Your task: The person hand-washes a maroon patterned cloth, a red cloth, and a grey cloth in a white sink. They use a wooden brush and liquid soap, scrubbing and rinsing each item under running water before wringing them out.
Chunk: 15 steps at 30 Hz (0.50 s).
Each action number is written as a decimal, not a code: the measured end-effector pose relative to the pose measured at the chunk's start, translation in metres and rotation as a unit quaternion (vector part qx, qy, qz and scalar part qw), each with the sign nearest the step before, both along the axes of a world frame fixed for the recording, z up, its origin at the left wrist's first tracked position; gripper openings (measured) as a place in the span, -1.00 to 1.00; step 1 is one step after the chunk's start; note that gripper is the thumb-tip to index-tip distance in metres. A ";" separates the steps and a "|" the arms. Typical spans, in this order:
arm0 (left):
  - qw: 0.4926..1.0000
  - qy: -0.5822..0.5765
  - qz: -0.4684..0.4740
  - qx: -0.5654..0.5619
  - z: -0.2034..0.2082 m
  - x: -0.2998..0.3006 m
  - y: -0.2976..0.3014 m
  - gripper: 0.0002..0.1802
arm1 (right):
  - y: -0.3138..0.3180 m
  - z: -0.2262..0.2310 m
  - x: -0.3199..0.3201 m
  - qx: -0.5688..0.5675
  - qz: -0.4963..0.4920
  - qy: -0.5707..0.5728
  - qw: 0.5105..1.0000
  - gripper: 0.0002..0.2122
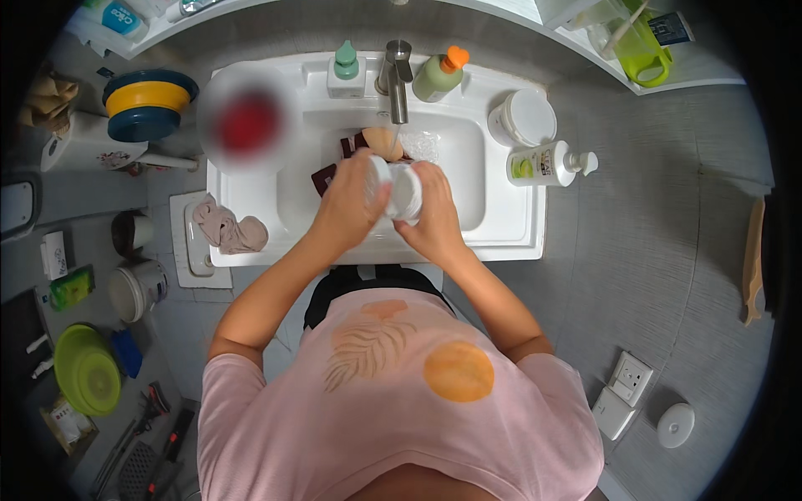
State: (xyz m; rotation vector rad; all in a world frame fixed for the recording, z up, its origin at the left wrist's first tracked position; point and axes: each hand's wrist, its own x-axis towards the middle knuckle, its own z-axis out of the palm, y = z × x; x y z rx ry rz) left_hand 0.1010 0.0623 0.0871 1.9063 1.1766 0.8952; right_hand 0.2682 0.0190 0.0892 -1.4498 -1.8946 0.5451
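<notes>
Over the sink basin (466,179), my left hand (344,199) is closed on a white round lid (378,177). Right beside it, my right hand (439,215) is wrapped round a small white round tub (407,192), tilted with its pale round end toward me. Whether lid and tub touch is unclear. Behind my hands, a thin stream of water falls from the grey faucet (398,82). Dark red cloth (324,179) lies in the basin, partly hidden by my left hand, along with a beige piece (382,142). White foam or bubbles (422,147) gather to the right.
A square soap dispenser (346,75) and a green bottle with an orange pump (439,75) flank the faucet. On the right rim are a white bucket (526,118) and a white pump bottle (543,164). A beige cloth (230,230) drapes the left corner. Something red (249,123) is blurred.
</notes>
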 end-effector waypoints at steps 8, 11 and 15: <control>0.962 -0.110 0.153 -0.196 -0.021 -0.039 -0.002 -0.55 | -0.001 -0.008 0.022 0.079 -0.010 0.061 0.995 -0.21; 0.957 -0.102 0.171 -0.211 -0.031 -0.048 -0.014 -0.52 | 0.002 -0.002 0.022 0.107 -0.012 0.086 0.990 -0.18; 0.930 -0.132 0.186 -0.288 -0.049 -0.057 -0.023 -0.52 | 0.006 0.000 0.023 0.035 -0.048 0.095 0.994 -0.15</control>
